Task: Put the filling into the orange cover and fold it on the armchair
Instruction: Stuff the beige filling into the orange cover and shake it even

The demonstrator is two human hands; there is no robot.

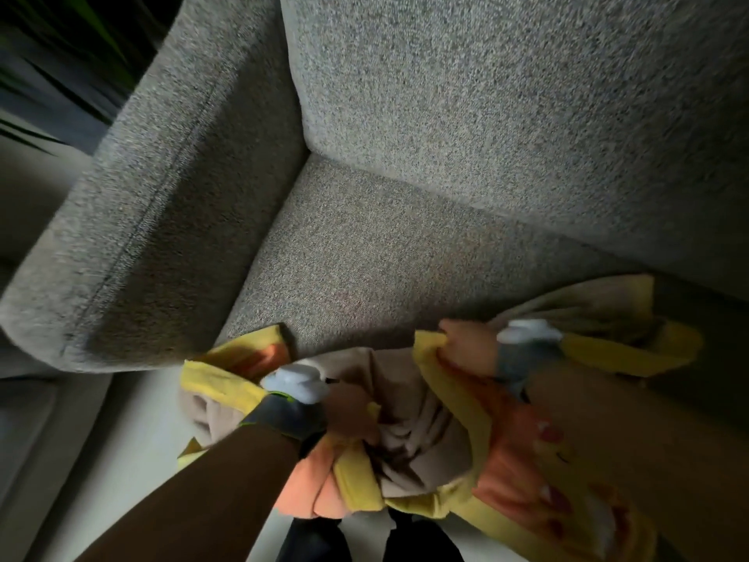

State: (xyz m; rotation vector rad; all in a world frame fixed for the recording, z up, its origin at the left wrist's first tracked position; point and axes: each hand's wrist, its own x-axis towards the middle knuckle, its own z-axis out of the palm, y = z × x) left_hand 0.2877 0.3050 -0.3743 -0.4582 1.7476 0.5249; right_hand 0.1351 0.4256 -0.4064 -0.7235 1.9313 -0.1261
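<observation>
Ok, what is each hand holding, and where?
Left hand grips the cover at its yellow opening edge, filling bunched beneath; right hand pinches the opposite yellow edge.

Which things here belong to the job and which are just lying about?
Job: orange cover, beige filling, armchair, left hand, right hand.
Lying about: green plant, grey wristbands.

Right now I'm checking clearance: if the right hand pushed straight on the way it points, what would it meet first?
Probably the armchair seat just beyond the right hand, which grips the cover edge; depth is unclear.
</observation>
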